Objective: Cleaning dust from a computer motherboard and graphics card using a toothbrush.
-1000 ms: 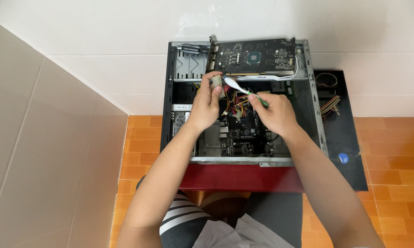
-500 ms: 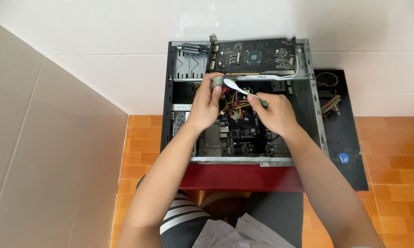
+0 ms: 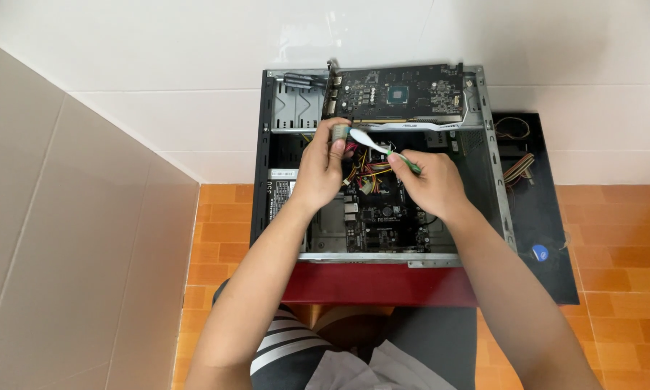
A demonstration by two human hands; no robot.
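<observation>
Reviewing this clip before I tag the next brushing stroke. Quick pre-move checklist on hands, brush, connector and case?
1. Right hand grips the toothbrush by its green handle: ok.
2. Left hand pinches the cable connector at its fingertips: ok.
3. Brush head meets the connector: ok, they look in contact, above the open computer case.
4. Connector clear of the graphics card lying on the case's top edge: cannot tell, they sit close.
5. Coloured wire bundle below the hands free of the brush: ok.
6. Case steady on the red stool: cannot tell.
</observation>
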